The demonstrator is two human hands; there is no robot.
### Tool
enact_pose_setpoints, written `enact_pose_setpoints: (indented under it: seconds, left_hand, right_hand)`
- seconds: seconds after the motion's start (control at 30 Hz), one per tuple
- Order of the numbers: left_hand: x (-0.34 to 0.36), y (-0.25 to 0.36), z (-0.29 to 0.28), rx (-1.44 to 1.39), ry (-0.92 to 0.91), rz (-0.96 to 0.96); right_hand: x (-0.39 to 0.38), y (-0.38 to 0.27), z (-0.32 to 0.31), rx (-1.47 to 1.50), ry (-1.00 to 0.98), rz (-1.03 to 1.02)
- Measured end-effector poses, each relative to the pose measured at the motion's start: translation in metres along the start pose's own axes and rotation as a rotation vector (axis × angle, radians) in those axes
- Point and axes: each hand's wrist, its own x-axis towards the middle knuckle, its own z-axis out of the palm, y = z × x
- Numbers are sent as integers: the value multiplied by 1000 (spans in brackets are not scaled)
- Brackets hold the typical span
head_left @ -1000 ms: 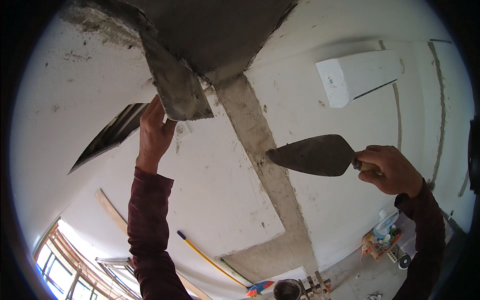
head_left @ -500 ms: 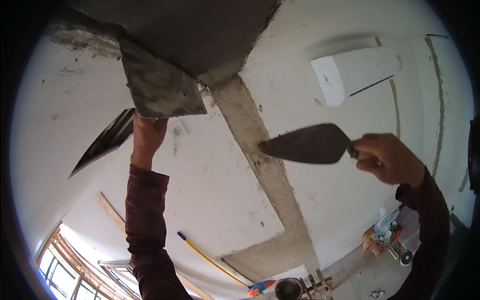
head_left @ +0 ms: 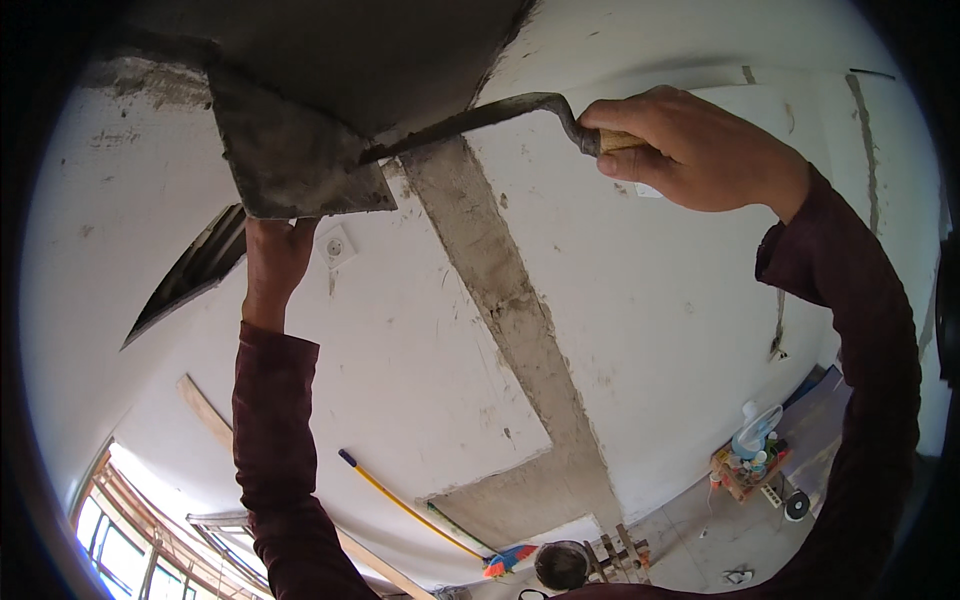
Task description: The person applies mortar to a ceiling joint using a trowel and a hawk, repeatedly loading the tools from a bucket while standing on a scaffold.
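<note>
My left hand (head_left: 275,255) is raised at upper left, closed under a square, mortar-smeared metal board (head_left: 290,165), holding it up against the edge of a dark grey plastered area (head_left: 360,50). My right hand (head_left: 690,150) grips the wooden handle of a metal trowel (head_left: 480,112). The trowel is seen nearly edge-on, its tip at the right part of the board. A strip of rough grey mortar (head_left: 470,240) runs down the white wall from that corner. A white socket (head_left: 336,245) is beside my left hand.
A dark rectangular opening (head_left: 185,275) is at left. A window (head_left: 105,520), a plank (head_left: 205,405) and a broom (head_left: 400,500) are below. A bucket (head_left: 563,565) stands near a cluttered wooden table (head_left: 740,470). My right hand partly covers a white air conditioner.
My right hand and trowel have moved up and left, the blade turning edge-on with its tip now at the board. My left hand and board have shifted left in the view.
</note>
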Motion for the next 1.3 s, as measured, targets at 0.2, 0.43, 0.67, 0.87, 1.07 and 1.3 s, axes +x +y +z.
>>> enact_pose_setpoints:
  seconds: [0.2, 0.43, 0.67, 0.87, 1.07, 1.3]
  left_hand:
    - [1, 1, 1, -61, 6, -50]
    - [-3, 3, 3, -53, -12, -121]
    - [-20, -10, -3, 154, -106, -203]
    - [-26, -12, -4, 255, -171, -151]
    - [-32, -21, -3, 432, -123, 27]
    - [-35, -21, -4, 581, -191, 98]
  right_hand:
    - [14, 29, 31, 340, -17, 9]
    - [47, 63, 127, 686, 142, -87]
    - [93, 65, 195, 825, 284, -190]
    - [122, 68, 216, 837, 332, -254]
    - [159, 75, 219, 741, 399, -301]
    - [163, 81, 184, 448, 519, -205]
